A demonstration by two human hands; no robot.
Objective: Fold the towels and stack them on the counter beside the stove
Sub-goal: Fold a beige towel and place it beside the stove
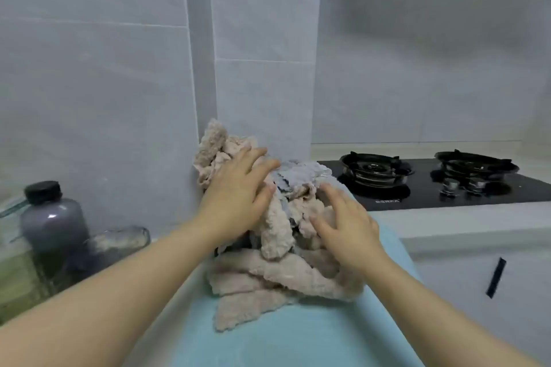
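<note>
While my left hand (238, 191) and right hand (348, 223) rest on the towel heap (277, 274), I see all fingers (253, 159) spread apart, gripping nothing; the stove (432, 188) sits beyond the right ones.

A light blue towel (283, 337) is spread on the pale counter (477, 217), and a heap of beige towels (283, 277) is piled on that towel. A black gas stove (432, 188) is set into the counter. A grey bottle (53, 217) and a glass jar (119, 241) are stood at the left, maybe on the counter too.
</note>
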